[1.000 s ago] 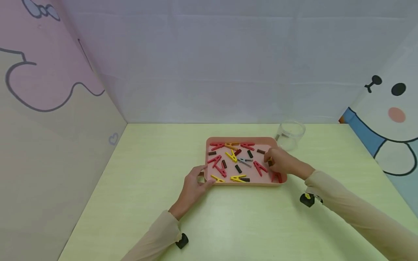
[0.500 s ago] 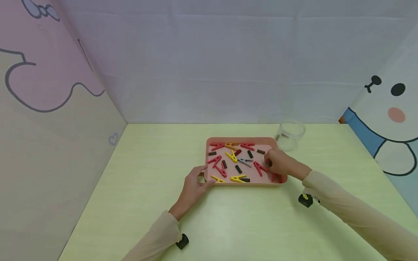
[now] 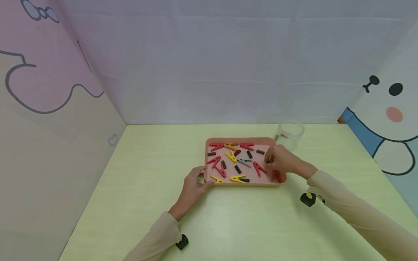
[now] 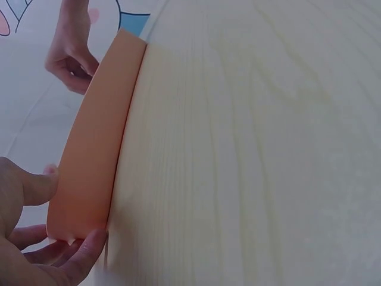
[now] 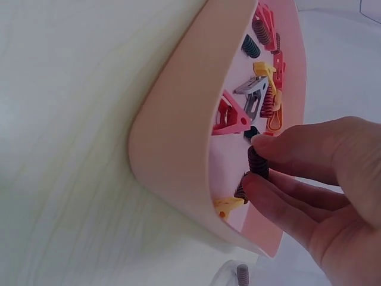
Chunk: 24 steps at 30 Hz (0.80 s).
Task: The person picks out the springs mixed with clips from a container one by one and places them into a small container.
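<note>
A pink tray [image 3: 241, 184] holds several red and yellow clothespins, a grey clothespin [image 3: 244, 162] and several small dark coil springs [image 3: 237, 169]. My left hand [image 3: 192, 186] grips the tray's left end; in the left wrist view its thumb lies by the rim and its fingers curl round the tray's orange-looking corner [image 4: 89, 167]. Over the tray's right side, my right hand [image 3: 284, 159] pinches a dark coil spring [image 5: 258, 164] between thumb and fingertips. Below those fingers another spring [image 5: 240, 189] and a yellow clothespin [image 5: 228, 206] show. A red clothespin [image 3: 275, 176] lies near the right front corner.
Behind the tray's right end stands a clear round container [image 3: 291, 129] with a spring [image 5: 242, 274] visible at it. The pale wooden table [image 3: 156, 156] ends at a light back wall [image 3: 209, 72]. Patterned walls stand at both sides.
Over the tray, my right hand dips slightly, then comes back up a little toward the far side. My left hand stays on the tray, which keeps its place.
</note>
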Tool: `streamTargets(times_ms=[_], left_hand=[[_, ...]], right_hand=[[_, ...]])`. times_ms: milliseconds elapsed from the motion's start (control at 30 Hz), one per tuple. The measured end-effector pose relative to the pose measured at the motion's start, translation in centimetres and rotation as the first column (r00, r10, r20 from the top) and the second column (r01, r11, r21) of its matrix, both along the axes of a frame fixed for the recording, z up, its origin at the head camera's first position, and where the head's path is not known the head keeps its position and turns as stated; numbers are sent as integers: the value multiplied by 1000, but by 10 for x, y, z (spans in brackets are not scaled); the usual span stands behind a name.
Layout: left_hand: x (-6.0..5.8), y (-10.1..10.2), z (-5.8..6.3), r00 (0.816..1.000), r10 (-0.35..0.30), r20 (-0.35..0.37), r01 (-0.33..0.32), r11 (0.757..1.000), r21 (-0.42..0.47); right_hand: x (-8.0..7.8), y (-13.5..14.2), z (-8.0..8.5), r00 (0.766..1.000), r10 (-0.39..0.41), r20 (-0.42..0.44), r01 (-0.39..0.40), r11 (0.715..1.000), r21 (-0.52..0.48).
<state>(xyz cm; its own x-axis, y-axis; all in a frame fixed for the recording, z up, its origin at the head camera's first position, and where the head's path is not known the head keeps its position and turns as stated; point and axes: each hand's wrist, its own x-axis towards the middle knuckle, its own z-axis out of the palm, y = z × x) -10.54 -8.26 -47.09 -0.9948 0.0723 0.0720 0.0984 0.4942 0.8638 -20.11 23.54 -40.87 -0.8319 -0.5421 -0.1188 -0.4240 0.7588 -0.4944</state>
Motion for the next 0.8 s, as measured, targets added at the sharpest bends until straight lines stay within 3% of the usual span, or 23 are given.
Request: streamTargets(times_ms=[367,800], left_hand=[[2,0,3,1000,-2,11,2,1000,13],[2,1,4,1000,-5,-5,5,1000,20]], right_hand=[[1,9,5,994,31,-107,-37,998,-52],[0,19,18,994,4,-110,-14,995,-94]])
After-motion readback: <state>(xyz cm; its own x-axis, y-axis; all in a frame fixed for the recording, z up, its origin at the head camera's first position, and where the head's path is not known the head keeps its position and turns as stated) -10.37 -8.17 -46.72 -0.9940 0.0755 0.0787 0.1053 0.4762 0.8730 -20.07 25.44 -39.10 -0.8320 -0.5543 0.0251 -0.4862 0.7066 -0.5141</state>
